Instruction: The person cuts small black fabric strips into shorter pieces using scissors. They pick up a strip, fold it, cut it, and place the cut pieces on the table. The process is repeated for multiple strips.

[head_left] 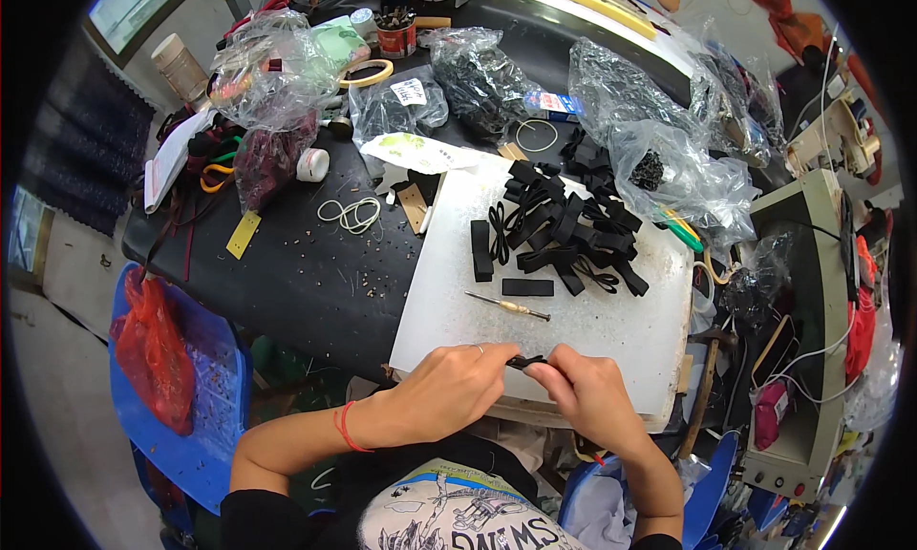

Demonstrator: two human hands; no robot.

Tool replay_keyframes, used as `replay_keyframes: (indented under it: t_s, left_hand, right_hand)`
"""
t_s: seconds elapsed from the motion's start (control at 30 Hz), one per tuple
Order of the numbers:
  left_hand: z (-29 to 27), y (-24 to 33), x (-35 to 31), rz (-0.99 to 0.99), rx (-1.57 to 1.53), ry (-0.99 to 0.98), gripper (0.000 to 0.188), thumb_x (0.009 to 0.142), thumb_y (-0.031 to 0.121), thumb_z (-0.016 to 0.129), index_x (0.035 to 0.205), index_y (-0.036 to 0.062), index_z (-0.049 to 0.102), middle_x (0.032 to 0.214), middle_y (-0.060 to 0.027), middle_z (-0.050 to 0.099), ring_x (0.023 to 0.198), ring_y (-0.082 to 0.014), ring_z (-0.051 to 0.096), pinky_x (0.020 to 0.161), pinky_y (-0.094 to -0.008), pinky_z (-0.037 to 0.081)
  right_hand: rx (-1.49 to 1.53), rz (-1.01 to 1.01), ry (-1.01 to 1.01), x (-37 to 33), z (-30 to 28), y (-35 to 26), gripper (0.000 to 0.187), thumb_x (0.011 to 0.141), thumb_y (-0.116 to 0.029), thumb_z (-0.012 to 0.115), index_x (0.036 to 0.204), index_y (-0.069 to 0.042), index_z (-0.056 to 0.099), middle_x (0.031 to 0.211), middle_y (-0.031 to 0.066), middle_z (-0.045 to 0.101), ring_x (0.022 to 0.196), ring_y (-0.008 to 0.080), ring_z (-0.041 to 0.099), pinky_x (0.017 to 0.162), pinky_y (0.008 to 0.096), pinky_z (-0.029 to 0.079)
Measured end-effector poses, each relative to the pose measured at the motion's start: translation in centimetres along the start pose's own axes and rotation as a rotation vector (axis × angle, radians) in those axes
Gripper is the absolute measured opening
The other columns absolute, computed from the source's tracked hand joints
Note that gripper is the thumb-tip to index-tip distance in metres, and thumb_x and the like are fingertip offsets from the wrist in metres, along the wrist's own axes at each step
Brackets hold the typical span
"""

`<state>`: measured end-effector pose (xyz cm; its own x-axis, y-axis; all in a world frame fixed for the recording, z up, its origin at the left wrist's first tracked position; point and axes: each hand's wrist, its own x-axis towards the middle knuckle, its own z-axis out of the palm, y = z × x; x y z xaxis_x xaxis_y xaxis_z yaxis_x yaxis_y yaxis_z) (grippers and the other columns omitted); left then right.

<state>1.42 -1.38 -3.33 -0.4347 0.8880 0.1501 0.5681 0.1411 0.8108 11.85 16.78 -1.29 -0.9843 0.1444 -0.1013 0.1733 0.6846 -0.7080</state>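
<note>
Just above the near edge of a white board (435, 311), my left hand (458, 383) and my right hand (590, 392) are both closed on a small black strip (525, 362). They pinch it from either side between thumbs and fingers, which hide most of it. Beyond my hands a thin tool with a light handle (516, 307) lies on the board. Behind that tool is a flat black band (527, 287), and another black band (480, 251) lies farther left. A heap of black bands and looped cords (573, 225) covers the board's far part.
Clear plastic bags (659, 158) crowd the back and right. On the dark table at left are a loop of pale cord (349, 216), a yellow plate (243, 235) and scattered bits. A blue chair (205, 397) holds a red bag (158, 359). At right stands a hammer (705, 388).
</note>
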Motion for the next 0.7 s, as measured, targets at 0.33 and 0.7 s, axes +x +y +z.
replay_keyframes:
  t_s: [0.33, 0.7]
  left_hand:
    - [1.4, 2.4, 1.7, -0.099, -0.491, 0.305, 0.043, 0.086, 0.001, 0.061, 0.127, -0.0017, 0.05, 0.099, -0.0097, 0.064, 0.089, -0.0198, 0.063, 0.086, -0.0284, 0.05]
    - [-0.6, 0.3, 0.6, -0.496, -1.177, -0.025, 0.031, 0.092, 0.006, 0.057, 0.119, -0.0067, 0.055, 0.107, -0.0132, 0.063, 0.095, -0.016, 0.064, 0.085, -0.0253, 0.053]
  right_hand:
    - [1.236, 0.29, 0.31, -0.4, 2.9, -0.1, 0.014, 0.09, -0.013, 0.062, 0.097, -0.001, 0.064, 0.07, -0.0021, 0.053, 0.051, 0.0021, 0.039, 0.046, 0.018, 0.031]
    - [0.215, -0.278, 0.387, -0.7, 2.1, -0.7, 0.039, 0.07, 0.001, 0.076, 0.107, -0.005, 0.066, 0.099, 0.009, 0.063, 0.069, 0.0101, 0.058, 0.053, 0.021, 0.046]
